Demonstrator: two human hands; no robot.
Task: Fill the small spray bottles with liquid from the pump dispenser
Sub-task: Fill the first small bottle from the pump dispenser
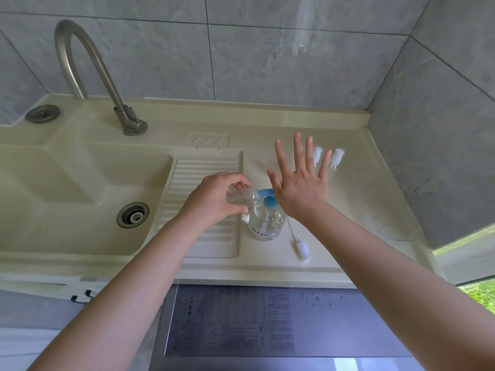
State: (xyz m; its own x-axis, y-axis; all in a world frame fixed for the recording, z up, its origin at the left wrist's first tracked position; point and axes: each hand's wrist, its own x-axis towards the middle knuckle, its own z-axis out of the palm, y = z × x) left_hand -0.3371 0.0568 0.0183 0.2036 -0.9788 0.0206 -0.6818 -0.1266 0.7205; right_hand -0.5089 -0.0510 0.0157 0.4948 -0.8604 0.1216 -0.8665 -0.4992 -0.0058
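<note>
My left hand (217,195) grips a small clear spray bottle (242,198), tilted on its side, its mouth against the blue spout of the pump dispenser (266,223). The dispenser is a clear round bottle with a blue pump head, standing on the counter. My right hand (300,180) is flat with fingers spread, its palm heel over the pump head. Two more small spray bottles (328,158) with white caps lie behind my right hand, partly hidden. A loose white spray top with its tube (301,247) lies on the counter right of the dispenser.
A beige sink (67,183) with a metal drain and a curved steel tap (80,62) fills the left. A ribbed washboard surface (203,167) lies under my left hand. A grey appliance top (267,322) with water drops sits below the counter edge. Tiled walls close in behind and on the right.
</note>
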